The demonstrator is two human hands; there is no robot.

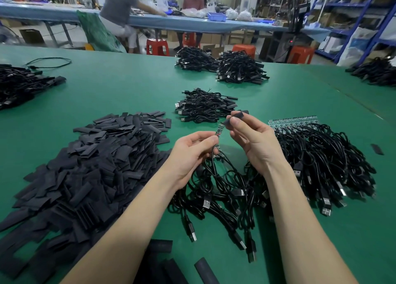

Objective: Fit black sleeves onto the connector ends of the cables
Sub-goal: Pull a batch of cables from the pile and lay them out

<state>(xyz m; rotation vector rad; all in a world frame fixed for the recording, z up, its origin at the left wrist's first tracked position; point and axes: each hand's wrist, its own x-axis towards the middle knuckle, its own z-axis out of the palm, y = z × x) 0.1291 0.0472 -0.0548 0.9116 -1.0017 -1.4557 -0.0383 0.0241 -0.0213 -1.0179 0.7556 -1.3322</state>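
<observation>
1. Hands meet above the green table (pixel 128 86), at table centre. Left hand (pixel 190 153) pinches a cable (pixel 216 168) just below its small green board (pixel 220 129), fingers curled round the wire; board end points up toward 1 o'clock.
2. Right hand (pixel 255 140) pinches a black sleeve (pixel 234 119) between thumb and forefinger, mouth aimed down at the board tip. Sleeve and board look to be touching or just apart; cannot tell whether the tip has entered.
3. Judgement: the grip close under the board likely keeps the limp wire from buckling as the sleeve is pushed on. Squeezing the flat sleeve by its edges would bow the mouth open.
4. Several more cables hang from the left hand, probably a batch kept ready.
5. Sleeve pile (pixel 85 166) lies at 9 o'clock of the hands, within the left arm's reach. Loose sleeves (pixel 206 269) sit at 6 o'clock.
6. Unsleeved cable heap (pixel 321 166) at 3 o'clock, boards lined up at its far edge (pixel 292 120). Bundle (pixel 203 108) at 12 o'clock appears already sleeved; likely the done pile.
7. More bundles (pixel 240 69) farther off at 12 o'clock.
8. Risk: board corners may snag on the sleeve lip.
</observation>
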